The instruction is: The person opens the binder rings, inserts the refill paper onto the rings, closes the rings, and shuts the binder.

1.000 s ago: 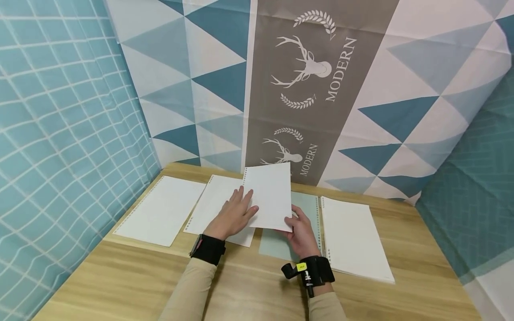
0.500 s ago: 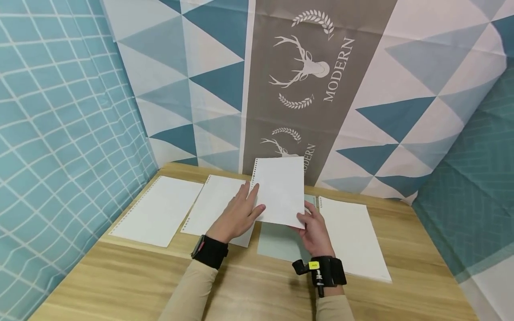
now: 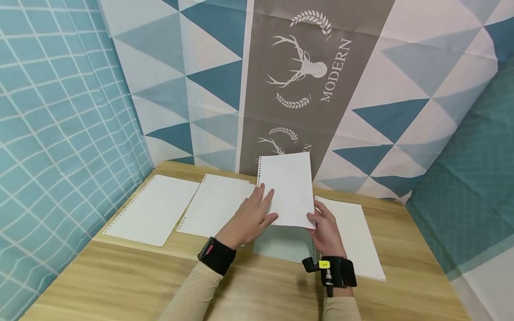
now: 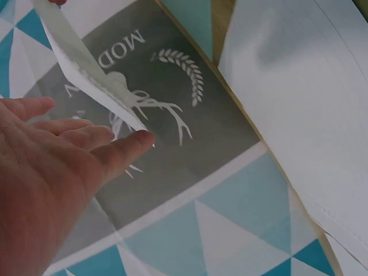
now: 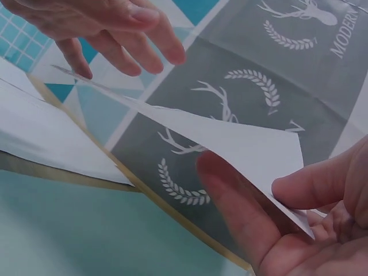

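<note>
A small stack of white loose-leaf paper (image 3: 288, 187), punched with holes along its left edge, is held raised and tilted over the table. My right hand (image 3: 327, 232) pinches its lower right corner, thumb on top and fingers beneath, as the right wrist view shows on the paper (image 5: 259, 152). My left hand (image 3: 248, 219) lies at the lower left edge of the paper, fingers extended. In the left wrist view a fingertip of the left hand (image 4: 63, 167) meets the paper's edge (image 4: 95, 80). Below the raised paper lies a pale green punched sheet (image 3: 281, 245), partly covered.
White punched sheets lie at the far left (image 3: 154, 209) of the wooden table (image 3: 160, 281), with another white sheet (image 3: 214, 200) beside them. A white paper stack (image 3: 353, 236) lies on the right, partly behind the right hand. A patterned cloth (image 3: 217, 89) hangs along the back.
The held paper has moved right and slightly up, with my right hand carrying it. My left hand has followed to the right, fingers still extended by the paper's left edge.
</note>
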{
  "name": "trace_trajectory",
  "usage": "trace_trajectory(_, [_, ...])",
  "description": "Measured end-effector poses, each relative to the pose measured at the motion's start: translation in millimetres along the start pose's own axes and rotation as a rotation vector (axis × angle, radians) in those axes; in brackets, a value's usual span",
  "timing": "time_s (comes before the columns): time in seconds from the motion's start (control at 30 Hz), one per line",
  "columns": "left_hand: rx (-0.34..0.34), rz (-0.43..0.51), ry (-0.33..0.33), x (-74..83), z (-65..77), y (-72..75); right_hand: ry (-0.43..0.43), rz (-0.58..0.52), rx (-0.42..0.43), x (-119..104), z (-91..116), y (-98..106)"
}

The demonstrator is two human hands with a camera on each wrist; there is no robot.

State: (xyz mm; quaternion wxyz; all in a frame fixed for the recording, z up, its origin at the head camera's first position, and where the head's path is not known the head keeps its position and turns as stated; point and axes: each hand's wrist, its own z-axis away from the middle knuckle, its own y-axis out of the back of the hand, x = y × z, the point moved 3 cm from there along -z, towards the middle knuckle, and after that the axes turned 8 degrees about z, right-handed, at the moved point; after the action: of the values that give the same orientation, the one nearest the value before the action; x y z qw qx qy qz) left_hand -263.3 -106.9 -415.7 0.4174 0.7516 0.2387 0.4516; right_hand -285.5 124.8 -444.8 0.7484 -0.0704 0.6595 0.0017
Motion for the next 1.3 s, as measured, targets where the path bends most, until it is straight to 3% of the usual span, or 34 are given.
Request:
trace_trajectory(0.23, [-0.044,-0.050,-0.066,19.6,-2.4,-14.7,0.010,0.089,0.033,-3.8,1.8,21.4])
trace_trajectory(0.63, [-0.140,-0.129,-0.101,32.7,-0.4,-38.6,-0.034,0.159,0.073,-3.1,5.6,39.9])
trace_trajectory(1.03, [-0.143,-0.178,-0.138,43.1,3.8,-49.2,-0.073,0.200,0.142,-0.4,18.6,81.3])
trace_trajectory(1.3, [-0.126,-0.219,-0.179,45.3,7.5,-59.5,-0.121,0.240,0.183,3.2,22.1,98.1])
